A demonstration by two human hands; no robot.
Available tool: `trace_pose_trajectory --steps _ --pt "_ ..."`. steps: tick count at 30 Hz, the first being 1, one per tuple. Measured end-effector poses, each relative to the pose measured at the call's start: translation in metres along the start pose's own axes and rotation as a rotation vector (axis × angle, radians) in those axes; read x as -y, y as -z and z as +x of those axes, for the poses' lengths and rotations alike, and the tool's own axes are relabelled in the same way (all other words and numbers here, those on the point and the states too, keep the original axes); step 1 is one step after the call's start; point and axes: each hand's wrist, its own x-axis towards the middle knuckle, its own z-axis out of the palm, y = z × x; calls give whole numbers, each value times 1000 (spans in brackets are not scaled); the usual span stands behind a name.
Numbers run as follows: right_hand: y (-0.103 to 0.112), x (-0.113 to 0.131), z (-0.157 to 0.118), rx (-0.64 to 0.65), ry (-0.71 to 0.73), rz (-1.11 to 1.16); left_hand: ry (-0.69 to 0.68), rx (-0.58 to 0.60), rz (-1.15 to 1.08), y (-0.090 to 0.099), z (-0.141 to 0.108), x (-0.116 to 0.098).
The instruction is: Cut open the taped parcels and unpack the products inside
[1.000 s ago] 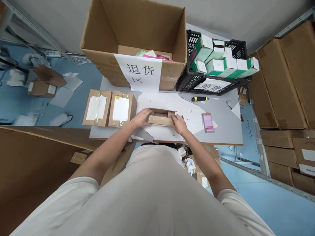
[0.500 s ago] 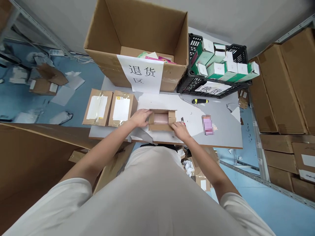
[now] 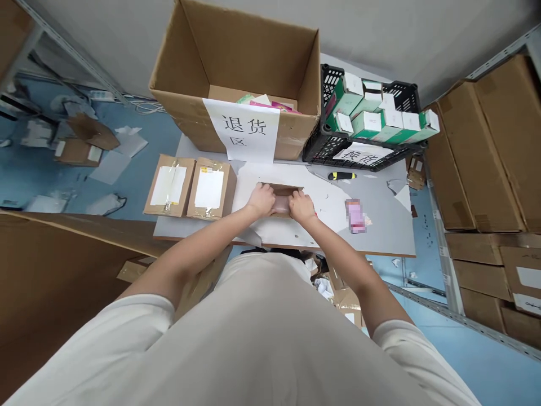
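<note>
Table's near edge: bare wood strip along the table (image 3: pixel 380 225), just in front of the person.
Left hand: the left hand (image 3: pixel 262 200) has its fingers curled narrow over the left end of the small box, holding it.
Right hand: the right hand (image 3: pixel 301 206) does the same at the right end, knuckles up; both thumbs are hard to make out.
Small box: the small box (image 3: pixel 284 190) lies open-topped on the table between the hands, brown cardboard, probably light, its walls fairly stiff but the flaps quick to crease.
Contents: a pinkish thing (image 3: pixel 281 205) lies inside, partly hidden; its weight and firmness cannot be told, and it may slide if the box tips.
Where to hold: the two short ends, low on the walls, look soundest; pulling on one flap alone could bend or tear it.
To the right: a pink packet (image 3: pixel 356 217), blurred, flat on the table.
To the left: two taped cartons (image 3: pixel 209 189), side by side.
Beyond: a black-and-yellow tool (image 3: pixel 342 176), then a big box (image 3: pixel 296 132) beside a black crate (image 3: pixel 323 145) of green-and-white packs (image 3: pixel 367 125).
</note>
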Motion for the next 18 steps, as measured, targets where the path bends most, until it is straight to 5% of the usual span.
trace_pose_trajectory --steps 5,11,18 --pt "-24 -31 -29 -149 7 4 222 -91 -36 -20 -39 9" --pt "-53 -46 -30 -15 -77 80 455 -60 -304 -70 -42 8" --pt "-25 -27 -39 -176 86 70 455 -140 -370 -75 -42 7"
